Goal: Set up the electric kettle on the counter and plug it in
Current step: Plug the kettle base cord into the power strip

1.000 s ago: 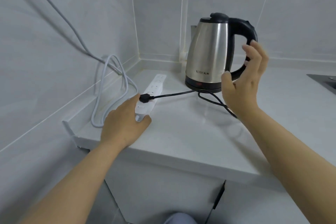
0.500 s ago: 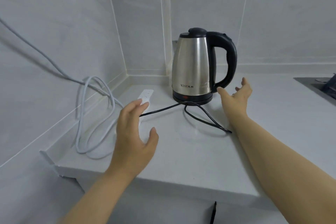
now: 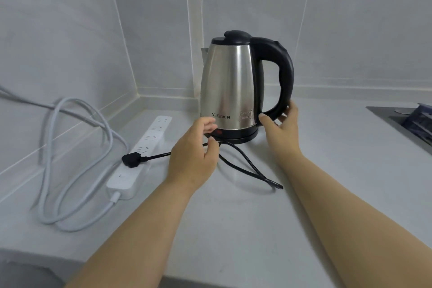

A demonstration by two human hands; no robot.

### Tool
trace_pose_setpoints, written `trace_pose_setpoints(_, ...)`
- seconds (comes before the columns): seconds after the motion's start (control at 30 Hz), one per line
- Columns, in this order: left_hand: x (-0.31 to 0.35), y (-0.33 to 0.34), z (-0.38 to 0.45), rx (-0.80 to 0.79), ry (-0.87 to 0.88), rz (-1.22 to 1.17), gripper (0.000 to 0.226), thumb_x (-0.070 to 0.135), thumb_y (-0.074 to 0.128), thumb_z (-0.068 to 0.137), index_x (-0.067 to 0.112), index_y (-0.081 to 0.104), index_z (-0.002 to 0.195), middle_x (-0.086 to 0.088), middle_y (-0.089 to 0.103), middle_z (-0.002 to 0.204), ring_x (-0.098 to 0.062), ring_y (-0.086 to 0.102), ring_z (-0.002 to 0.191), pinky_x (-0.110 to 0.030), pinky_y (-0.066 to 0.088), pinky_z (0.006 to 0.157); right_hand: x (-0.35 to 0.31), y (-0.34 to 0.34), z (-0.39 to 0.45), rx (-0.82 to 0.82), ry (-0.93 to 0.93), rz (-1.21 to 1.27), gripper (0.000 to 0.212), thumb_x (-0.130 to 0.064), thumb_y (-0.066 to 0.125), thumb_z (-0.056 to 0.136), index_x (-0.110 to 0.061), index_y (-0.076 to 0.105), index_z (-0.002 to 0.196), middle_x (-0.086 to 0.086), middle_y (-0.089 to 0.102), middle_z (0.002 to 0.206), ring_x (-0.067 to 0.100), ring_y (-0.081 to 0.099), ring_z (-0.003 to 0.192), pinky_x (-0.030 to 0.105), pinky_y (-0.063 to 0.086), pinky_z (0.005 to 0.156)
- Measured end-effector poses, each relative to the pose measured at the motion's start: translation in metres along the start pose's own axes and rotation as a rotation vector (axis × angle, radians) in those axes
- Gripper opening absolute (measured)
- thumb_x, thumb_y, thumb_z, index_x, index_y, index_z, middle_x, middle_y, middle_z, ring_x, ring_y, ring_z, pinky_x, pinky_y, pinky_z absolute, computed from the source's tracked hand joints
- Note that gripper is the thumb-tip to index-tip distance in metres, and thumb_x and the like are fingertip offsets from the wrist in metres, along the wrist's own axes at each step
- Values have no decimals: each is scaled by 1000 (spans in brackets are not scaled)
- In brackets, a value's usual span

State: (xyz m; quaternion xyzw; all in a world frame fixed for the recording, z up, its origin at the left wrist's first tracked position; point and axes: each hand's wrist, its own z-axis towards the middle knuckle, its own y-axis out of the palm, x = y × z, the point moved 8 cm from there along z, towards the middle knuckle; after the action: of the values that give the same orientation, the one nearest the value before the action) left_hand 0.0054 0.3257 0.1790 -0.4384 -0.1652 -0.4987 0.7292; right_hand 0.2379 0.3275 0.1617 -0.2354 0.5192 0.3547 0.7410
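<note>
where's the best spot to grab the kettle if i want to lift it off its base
Take the kettle by its black loop handle, coming in from the right, where the handle juts out and the right hand already touches its lower end. Wrap the fingers through the loop around its upright part. The steel body is smooth and tapered, with no other grip.

Both hands forward: left (image 3: 194,159) seemingly half-curled, right (image 3: 281,124) open-fingered.
</note>
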Motion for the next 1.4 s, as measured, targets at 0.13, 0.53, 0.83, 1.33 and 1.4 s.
trace_pose_setpoints(0.13,-3,16,-2,-138,5,184,29,20,51,88,32,54,115,20,65,112,-6,55,87,-26,43,78,-2,-6,4,39,-9,-22,54,-16,64,84,-21,43,134,-2,58,119,11,59,105,16,48,82)
trace_pose_setpoints(0.53,0,18,-9,-105,84,481,28,35,45,91,17,60,108,1,67,90,-22,58,88,-36,42,82,-31,6,-40,-108,-106,-202,26,-31,70,84,-20,58,105,-6,63,102,1,59,90,6,43,65)
trace_pose_setpoints(0.83,22,-4,-22,102,160,547,40,54,52,75,20,45,55,7,45,58,-20,46,65,-34,34,65,-44,-11,-72,-89,-110,-197,30,-31,74,82,-20,58,105,-5,63,102,9,59,95,11,44,67)
trace_pose_setpoints(1.33,16,-34,-43,121,18,-251,22,38,56,72,22,44,63,15,47,66,-10,44,66,-45,42,77,-57,-35,-141,-62,81,23,39,-51,64,83,-29,54,113,-17,60,110,6,60,104,38,52,90)
trace_pose_setpoints(1.4,14,-35,-42,134,10,-275,25,39,56,71,18,45,63,12,45,66,-10,44,66,-32,41,72,-61,-39,-165,-96,112,0,45,-58,65,71,-30,59,107,-17,63,106,5,62,100,30,52,83)
